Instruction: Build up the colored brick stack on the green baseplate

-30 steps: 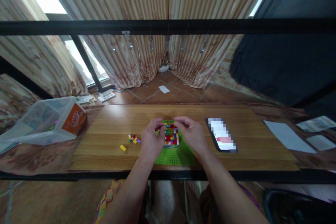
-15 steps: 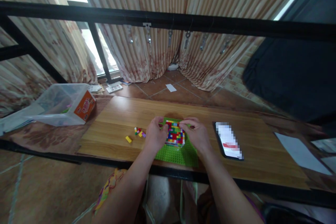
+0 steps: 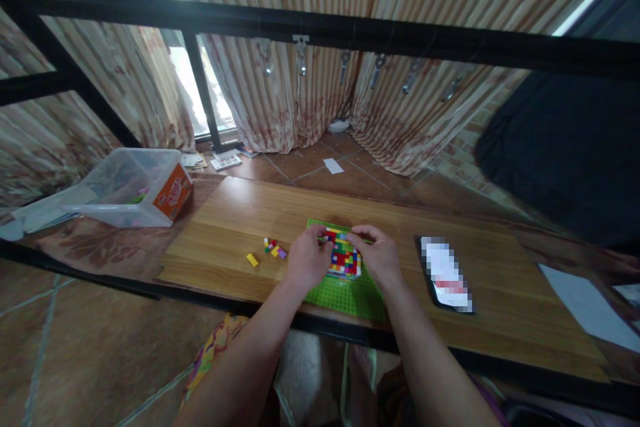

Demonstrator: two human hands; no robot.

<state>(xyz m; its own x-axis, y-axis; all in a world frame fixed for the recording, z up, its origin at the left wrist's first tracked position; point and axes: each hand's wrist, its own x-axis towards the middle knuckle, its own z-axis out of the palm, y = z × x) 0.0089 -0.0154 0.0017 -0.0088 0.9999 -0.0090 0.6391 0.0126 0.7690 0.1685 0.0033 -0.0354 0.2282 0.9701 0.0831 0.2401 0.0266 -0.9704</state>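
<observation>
A low, multicoloured block of toy building bricks sits on a green studded baseplate. Against its left side lies my left hand, fingers bent and thumb along the edge, gripping the block. My right hand is at the far right corner of the block, thumb and fingertips pinched together. Whatever is between those fingertips is too small to make out. To the left of my left hand are several small loose bricks and a yellow brick on its own.
A phone lies right of the baseplate on the wooden board. A clear plastic box with an orange label stands at the left. White paper lies at the right. A dark metal bar crosses beyond the board.
The whole view has shifted and tilted slightly, so the board and hands appear a little further right. Both hands stay at the brick block with nearly the same grip.
</observation>
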